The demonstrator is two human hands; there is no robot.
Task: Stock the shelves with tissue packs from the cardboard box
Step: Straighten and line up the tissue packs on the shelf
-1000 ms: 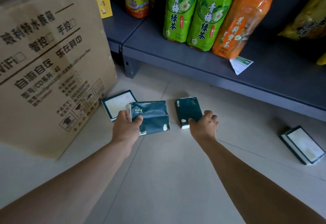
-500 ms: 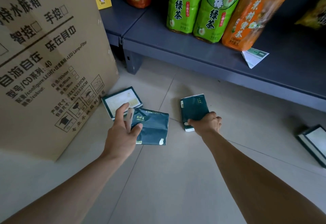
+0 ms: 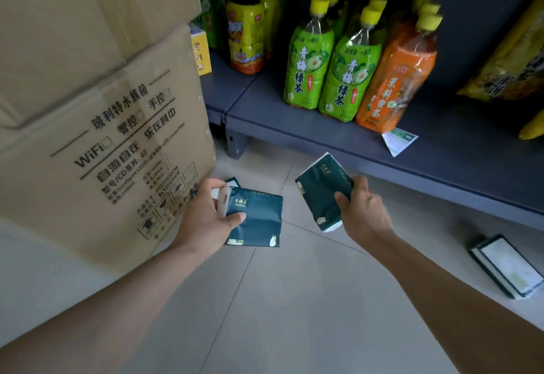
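Observation:
My left hand (image 3: pixel 207 220) grips a dark green tissue pack (image 3: pixel 259 220) by its left end, thumb on top, just above the tiled floor. My right hand (image 3: pixel 363 211) holds a second dark green tissue pack (image 3: pixel 319 194), lifted off the floor and tilted up toward the shelf. A third pack lies on the floor behind my left hand; only its corner (image 3: pixel 232 181) shows. Another pack (image 3: pixel 507 267) lies on the floor at the right. The big cardboard box (image 3: pixel 97 138) stands at the left. The dark blue bottom shelf (image 3: pixel 309 129) runs across in front of me.
Green tea bottles (image 3: pixel 309 64), an orange bottle (image 3: pixel 397 79) and a yellow-labelled bottle (image 3: pixel 245 41) stand on the shelf. A fallen price tag (image 3: pixel 399 141) lies at the shelf edge. Yellow snack bags (image 3: pixel 512 61) fill the right end. Bare shelf surface shows right of the tag.
Both hands have lifted their packs off the floor. The right pack rose and tilted toward the shelf; the left pack now covers most of the pack lying behind it. My view tipped upward.

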